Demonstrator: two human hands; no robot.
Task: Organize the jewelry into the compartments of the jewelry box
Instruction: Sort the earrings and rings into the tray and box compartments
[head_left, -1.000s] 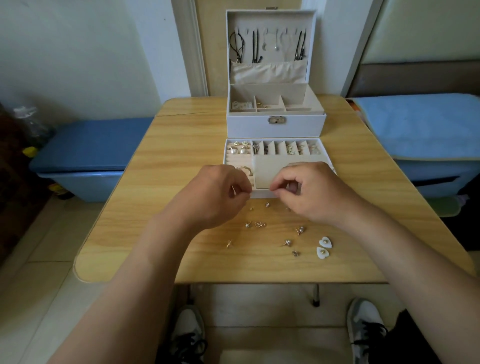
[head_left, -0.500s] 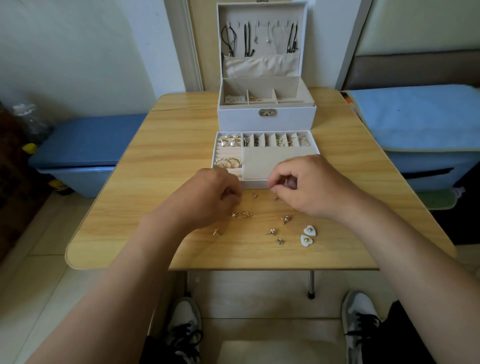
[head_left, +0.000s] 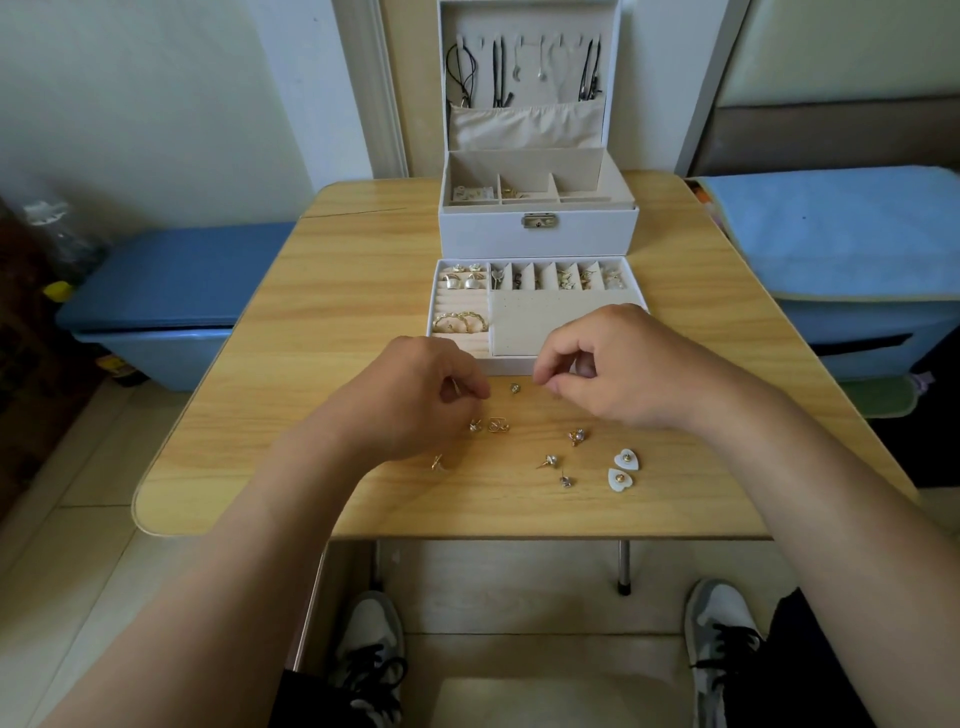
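The white jewelry box (head_left: 537, 234) stands open at the table's far edge, with necklaces hanging in its lid. Its removable tray (head_left: 511, 366) lies in front of it, holding rings and earrings in small compartments. Several loose earrings lie on the table, among them a gold square one (head_left: 497, 426), a stud (head_left: 577, 435) and two white heart earrings (head_left: 623, 469). My left hand (head_left: 415, 400) pinches a small gold stud (head_left: 456, 387). My right hand (head_left: 613, 364) hovers at the tray's front edge, thumb and forefinger pinched on something too tiny to make out.
The wooden table (head_left: 322, 312) has rounded near corners. A blue bench (head_left: 156, 280) stands to the left and a blue-covered bin (head_left: 852, 249) to the right. My shoes (head_left: 369, 644) show under the table.
My hands, nearly touching over the tray's front edge a second ago, have drawn apart. The left hand has come down over the loose earrings.
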